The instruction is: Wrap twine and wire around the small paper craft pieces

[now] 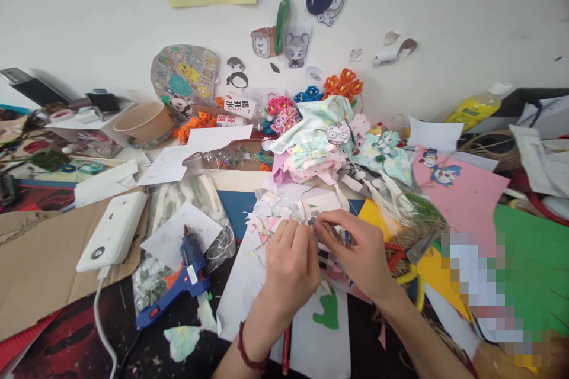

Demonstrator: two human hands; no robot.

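My left hand [292,257] is closed in a fist with its fingers curled under, over the white paper [242,293] at the middle of the table. What it grips is hidden. Close to its right, my right hand [355,249] has thumb and fingertips pinched together; a thin, twine-like strand seems to show by them, too small to make out. Coloured paper scraps [267,219] lie just beyond both hands. A green cut-out [326,310] and a red pen [286,349] rest on the paper below them.
A blue glue gun [180,287] and a white power bank [113,228] with a cable lie left. Fabric bundles [315,145] and crochet flowers [344,84] stand behind. Right are scissors [420,249], pink paper [466,195], green paper [528,249] and a yellow bottle [475,108].
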